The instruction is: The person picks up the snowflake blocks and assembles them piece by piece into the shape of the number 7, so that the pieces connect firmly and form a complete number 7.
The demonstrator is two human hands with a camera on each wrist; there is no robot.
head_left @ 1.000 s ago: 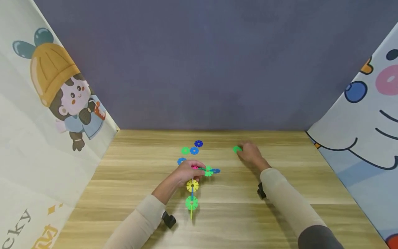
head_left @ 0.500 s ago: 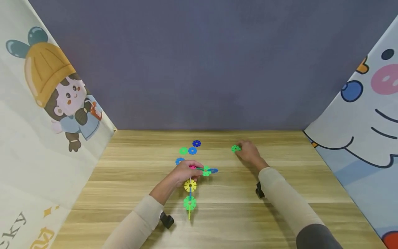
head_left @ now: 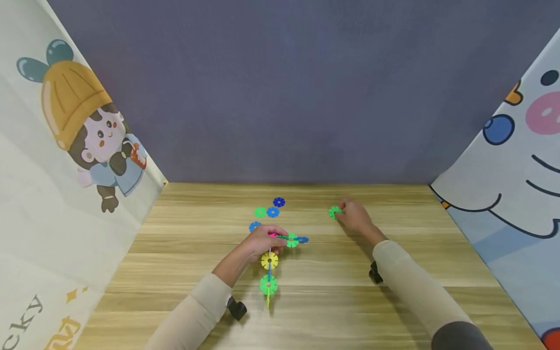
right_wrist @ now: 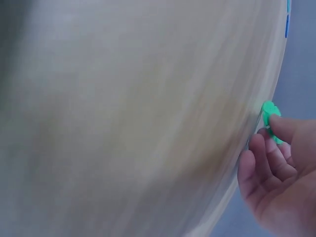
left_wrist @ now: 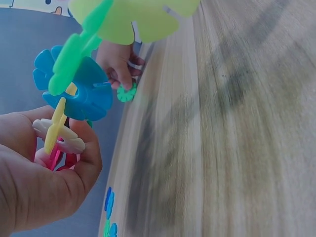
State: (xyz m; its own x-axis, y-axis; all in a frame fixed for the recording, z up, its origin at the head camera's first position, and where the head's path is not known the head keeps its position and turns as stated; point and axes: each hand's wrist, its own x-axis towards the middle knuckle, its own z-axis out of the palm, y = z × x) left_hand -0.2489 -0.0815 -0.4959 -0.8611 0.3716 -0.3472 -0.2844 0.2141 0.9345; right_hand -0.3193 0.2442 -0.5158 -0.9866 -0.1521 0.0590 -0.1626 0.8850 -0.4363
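Observation:
My left hand [head_left: 262, 241] grips a joined chain of notched plastic snowflake discs near a pink disc. From it a yellow disc [head_left: 265, 261] and a green disc [head_left: 264, 287] run toward me, while another green disc [head_left: 294, 240] and a blue disc [head_left: 303, 239] stick out to the right. In the left wrist view a white disc [left_wrist: 74, 142] and a blue disc [left_wrist: 98, 96] show beside the left hand's fingers. At the right, my right hand [head_left: 356, 216] pinches a single green snowflake disc [head_left: 331, 213] by its edge, between thumb and fingers; in the right wrist view the thumb covers part of it.
Loose discs lie on the wooden table [head_left: 385, 291] behind the left hand: a dark blue one [head_left: 276, 202], a lighter blue one [head_left: 269, 212], a green one [head_left: 256, 212] and another blue one [head_left: 252, 227]. A grey panel [head_left: 297, 97] rises at the table's back edge.
The green disc in my right hand has come out from behind the fingers and shows more of its face. The right hand has shifted slightly right and toward me; the left hand keeps its grip.

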